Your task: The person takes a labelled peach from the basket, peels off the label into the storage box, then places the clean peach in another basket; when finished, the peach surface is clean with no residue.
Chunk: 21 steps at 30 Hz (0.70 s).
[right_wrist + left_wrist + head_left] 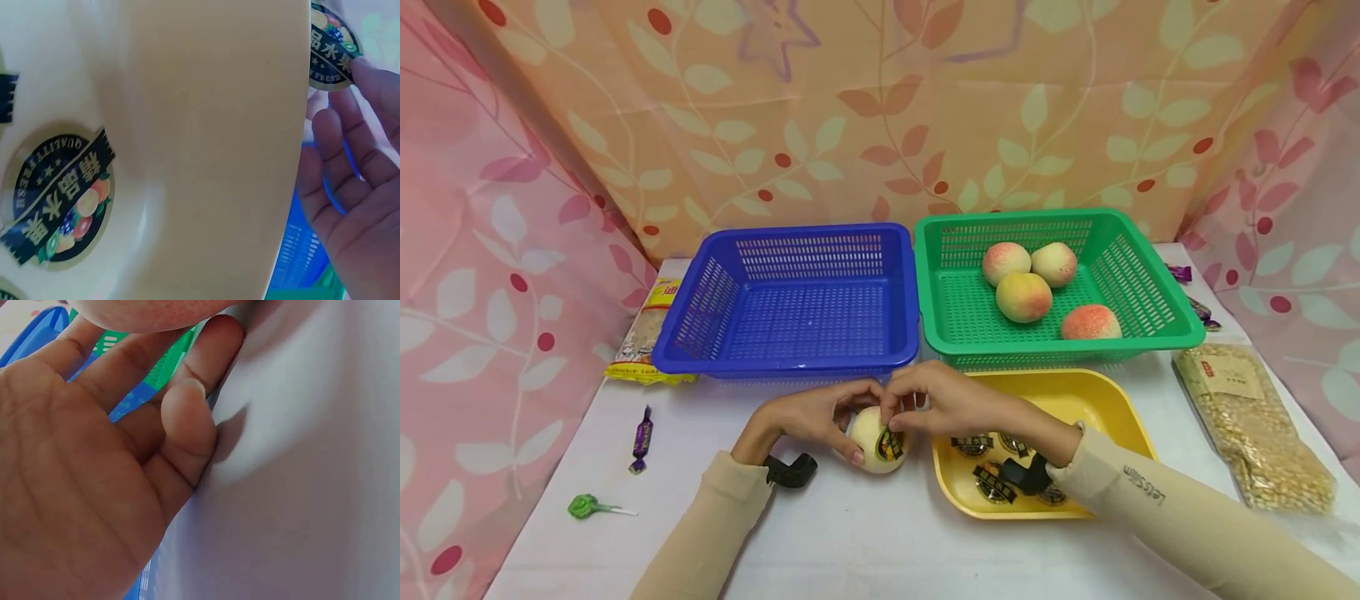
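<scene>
A pale peach (867, 433) sits on the white table in front of the blue basket. My left hand (811, 418) holds it from the left side, thumb at the front. In the left wrist view the peach (150, 312) shows a pink underside above curved fingers. With thumb and forefinger my right hand (943, 402) pinches a round black fruit sticker (890, 446), which lies against the peach's front right. The right wrist view shows this sticker (332, 50) at the thumb tip, partly hidden by the tray's edge. More stickers (994, 483) lie in the yellow tray (1123, 417) under the right forearm.
Behind the hands stand a blue basket (808, 321) and a green basket (947, 300) with several peaches (1024, 297). Left are a yellow packet (651, 333), a purple candy (642, 442) and a green lollipop (583, 505). A bag of kernels (1255, 429) lies right.
</scene>
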### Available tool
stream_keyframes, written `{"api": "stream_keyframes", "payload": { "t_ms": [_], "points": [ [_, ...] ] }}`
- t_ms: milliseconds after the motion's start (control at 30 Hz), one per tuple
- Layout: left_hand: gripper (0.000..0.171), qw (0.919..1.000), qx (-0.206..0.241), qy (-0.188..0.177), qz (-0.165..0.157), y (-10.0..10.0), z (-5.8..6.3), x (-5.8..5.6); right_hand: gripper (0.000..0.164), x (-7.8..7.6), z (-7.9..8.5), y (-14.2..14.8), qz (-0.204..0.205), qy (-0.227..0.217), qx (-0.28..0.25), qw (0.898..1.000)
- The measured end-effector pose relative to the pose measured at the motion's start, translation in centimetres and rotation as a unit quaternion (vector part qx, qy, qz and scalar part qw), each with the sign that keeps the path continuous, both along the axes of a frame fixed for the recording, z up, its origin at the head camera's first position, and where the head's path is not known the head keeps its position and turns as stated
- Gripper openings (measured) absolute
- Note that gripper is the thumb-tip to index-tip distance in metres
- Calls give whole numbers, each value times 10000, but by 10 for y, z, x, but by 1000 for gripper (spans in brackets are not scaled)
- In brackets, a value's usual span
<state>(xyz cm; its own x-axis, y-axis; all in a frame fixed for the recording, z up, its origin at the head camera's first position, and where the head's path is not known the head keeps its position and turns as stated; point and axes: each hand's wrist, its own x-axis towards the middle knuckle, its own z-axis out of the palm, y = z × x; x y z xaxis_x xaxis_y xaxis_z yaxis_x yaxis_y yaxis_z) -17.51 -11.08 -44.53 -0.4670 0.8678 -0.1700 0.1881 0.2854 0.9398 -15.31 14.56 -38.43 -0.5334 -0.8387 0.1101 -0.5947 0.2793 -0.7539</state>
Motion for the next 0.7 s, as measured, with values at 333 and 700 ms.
{"api": "stream_keyframes", "payload": {
  "t_ms": [333, 700],
  "points": [
    [66, 9997, 96, -211, 6, -3, 0, -2, 5, 9, 5, 22, -303, -389, -196, 9986],
    [66, 9999, -57, -24, 147, -3, 2, -2, 10, 9, 19, 80, -912, -515, -78, 9945]
  ]
}}
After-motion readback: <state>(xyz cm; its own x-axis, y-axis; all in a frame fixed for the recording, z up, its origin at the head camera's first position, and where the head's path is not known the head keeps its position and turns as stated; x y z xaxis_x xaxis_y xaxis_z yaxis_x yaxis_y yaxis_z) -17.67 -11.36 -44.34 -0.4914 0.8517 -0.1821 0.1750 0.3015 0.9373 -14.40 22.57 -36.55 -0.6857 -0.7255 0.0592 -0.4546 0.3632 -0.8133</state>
